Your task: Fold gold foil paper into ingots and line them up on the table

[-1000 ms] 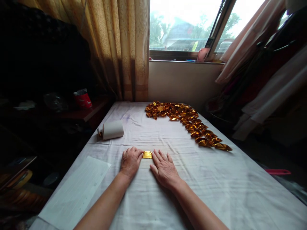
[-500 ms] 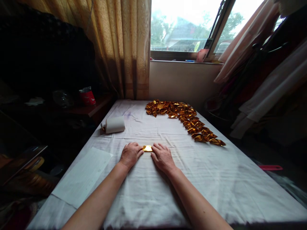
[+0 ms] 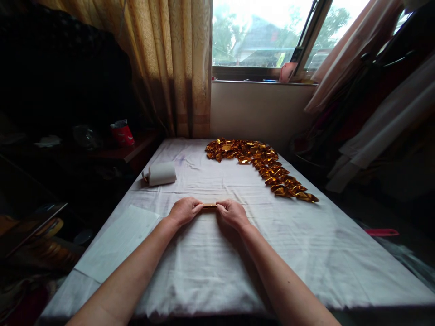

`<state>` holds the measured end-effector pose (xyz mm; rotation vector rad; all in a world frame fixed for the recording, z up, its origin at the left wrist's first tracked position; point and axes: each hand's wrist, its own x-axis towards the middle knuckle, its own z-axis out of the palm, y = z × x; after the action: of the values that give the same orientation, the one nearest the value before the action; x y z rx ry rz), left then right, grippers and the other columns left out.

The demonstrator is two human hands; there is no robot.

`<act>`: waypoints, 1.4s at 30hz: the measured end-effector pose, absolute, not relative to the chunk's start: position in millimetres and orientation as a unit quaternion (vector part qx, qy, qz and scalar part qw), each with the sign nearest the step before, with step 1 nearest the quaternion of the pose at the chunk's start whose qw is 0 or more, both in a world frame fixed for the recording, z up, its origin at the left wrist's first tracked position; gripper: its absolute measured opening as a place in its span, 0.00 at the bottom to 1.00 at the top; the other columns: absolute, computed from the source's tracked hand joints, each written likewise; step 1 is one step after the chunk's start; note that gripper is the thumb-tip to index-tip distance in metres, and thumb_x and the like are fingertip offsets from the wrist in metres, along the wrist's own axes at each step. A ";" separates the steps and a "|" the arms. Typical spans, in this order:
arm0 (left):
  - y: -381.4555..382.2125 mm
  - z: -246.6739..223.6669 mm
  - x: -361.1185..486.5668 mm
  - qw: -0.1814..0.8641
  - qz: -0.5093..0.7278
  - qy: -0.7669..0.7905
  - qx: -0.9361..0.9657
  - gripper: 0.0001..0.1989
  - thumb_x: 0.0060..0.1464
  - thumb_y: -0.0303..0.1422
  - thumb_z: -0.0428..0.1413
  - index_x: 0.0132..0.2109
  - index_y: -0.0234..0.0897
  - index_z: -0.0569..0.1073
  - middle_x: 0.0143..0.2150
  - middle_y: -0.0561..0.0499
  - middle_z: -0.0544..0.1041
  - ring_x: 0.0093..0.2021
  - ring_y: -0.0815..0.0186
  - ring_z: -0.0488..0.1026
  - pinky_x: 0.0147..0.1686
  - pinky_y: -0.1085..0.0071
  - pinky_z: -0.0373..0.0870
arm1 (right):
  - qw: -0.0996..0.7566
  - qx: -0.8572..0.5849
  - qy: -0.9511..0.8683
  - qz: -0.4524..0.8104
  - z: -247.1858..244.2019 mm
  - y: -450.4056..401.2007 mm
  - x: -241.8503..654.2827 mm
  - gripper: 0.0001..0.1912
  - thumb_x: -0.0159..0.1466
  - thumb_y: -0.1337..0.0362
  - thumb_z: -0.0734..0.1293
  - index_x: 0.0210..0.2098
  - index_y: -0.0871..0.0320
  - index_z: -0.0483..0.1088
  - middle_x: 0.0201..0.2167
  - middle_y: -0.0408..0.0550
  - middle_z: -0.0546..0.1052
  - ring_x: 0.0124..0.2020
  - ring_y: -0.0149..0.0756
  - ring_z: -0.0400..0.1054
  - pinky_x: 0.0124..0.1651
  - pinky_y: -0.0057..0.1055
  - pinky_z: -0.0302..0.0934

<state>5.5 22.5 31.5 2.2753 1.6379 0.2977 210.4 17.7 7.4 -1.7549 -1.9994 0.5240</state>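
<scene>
A narrow strip of folded gold foil [image 3: 210, 206] spans the gap between my two hands over the middle of the table. My left hand [image 3: 186, 210] pinches its left end, and the fingers of my right hand [image 3: 233, 213] are closed on the right end. Beyond them, many folded gold foil pieces [image 3: 244, 151] lie in a curved heap at the back, trailing down the right side.
The table has a white cloth [image 3: 210, 271]. A white roll [image 3: 162, 174] lies at the back left, a pale sheet [image 3: 117, 242] at the left edge. A red cup [image 3: 123, 134] stands on a dark side surface. Clothes hang at right, beside the window.
Both hands have gone from lying flat over the foil to pinching its ends. The foil now shows as a thinner, darker strip, and the view has shifted slightly.
</scene>
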 end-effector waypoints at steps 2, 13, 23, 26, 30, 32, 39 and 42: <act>21.6 32.2 5.6 0.171 0.104 0.571 0.796 0.14 0.61 0.38 0.50 0.45 0.48 0.81 0.42 0.53 0.82 0.41 0.65 0.75 0.37 0.73 0.64 | 0.218 -0.640 -0.708 0.204 6.9 20.8 210.8 0.14 0.66 0.59 0.62 0.40 0.46 0.80 0.35 0.42 0.83 0.37 0.35 0.75 0.36 0.25 0.60; 14.6 37.2 20.6 0.150 0.097 0.686 0.706 0.13 0.58 0.39 0.52 0.41 0.43 0.80 0.39 0.50 0.82 0.38 0.62 0.77 0.34 0.71 0.64 | 0.262 -0.640 -0.685 0.230 4.9 22.3 207.8 0.11 0.64 0.64 0.65 0.42 0.49 0.80 0.39 0.43 0.83 0.41 0.35 0.76 0.43 0.26 0.63; 7.7 33.6 33.3 0.072 0.084 0.693 0.712 0.15 0.65 0.39 0.45 0.41 0.40 0.75 0.44 0.46 0.80 0.43 0.61 0.76 0.39 0.69 0.66 | 0.284 -0.620 -0.685 0.255 0.0 25.8 206.5 0.13 0.66 0.66 0.64 0.43 0.49 0.79 0.42 0.42 0.82 0.44 0.37 0.76 0.47 0.28 0.66; 6.8 28.6 35.0 0.056 0.086 0.692 0.714 0.14 0.66 0.37 0.44 0.43 0.39 0.73 0.46 0.45 0.78 0.44 0.62 0.75 0.41 0.69 0.67 | 0.292 -0.617 -0.684 0.256 -0.9 24.5 204.1 0.13 0.66 0.66 0.64 0.43 0.50 0.79 0.42 0.43 0.82 0.45 0.37 0.76 0.48 0.28 0.66; 6.7 22.8 35.3 0.045 0.094 0.697 0.710 0.14 0.67 0.35 0.43 0.45 0.38 0.72 0.46 0.45 0.77 0.43 0.62 0.75 0.40 0.68 0.67 | 0.299 -0.609 -0.688 0.259 0.3 21.7 200.6 0.12 0.66 0.67 0.64 0.42 0.51 0.79 0.42 0.44 0.82 0.44 0.37 0.76 0.47 0.27 0.66; 6.1 20.8 34.8 0.046 0.100 0.694 0.711 0.13 0.67 0.34 0.42 0.44 0.38 0.71 0.46 0.45 0.76 0.43 0.62 0.75 0.40 0.69 0.67 | 0.302 -0.603 -0.691 0.259 1.4 21.2 200.4 0.13 0.66 0.67 0.64 0.42 0.51 0.79 0.41 0.43 0.82 0.44 0.36 0.76 0.47 0.27 0.66; 1.9 19.1 32.1 0.072 0.115 0.649 0.749 0.11 0.67 0.34 0.44 0.43 0.40 0.70 0.46 0.50 0.77 0.48 0.65 0.73 0.45 0.72 0.66 | 0.312 -0.607 -0.693 0.232 3.5 21.5 204.1 0.12 0.66 0.67 0.63 0.40 0.53 0.79 0.39 0.46 0.82 0.42 0.37 0.76 0.45 0.29 0.66; 4.7 19.4 30.7 0.075 0.115 0.660 0.738 0.11 0.67 0.33 0.43 0.43 0.39 0.71 0.46 0.47 0.77 0.46 0.63 0.74 0.43 0.70 0.66 | 0.315 -0.598 -0.704 0.219 4.1 18.6 199.6 0.12 0.66 0.66 0.63 0.40 0.53 0.79 0.39 0.45 0.82 0.42 0.37 0.75 0.46 0.29 0.65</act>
<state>30.7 4.7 19.4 2.2144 1.9800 0.3455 199.6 18.6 4.1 -1.5742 -1.8544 0.5779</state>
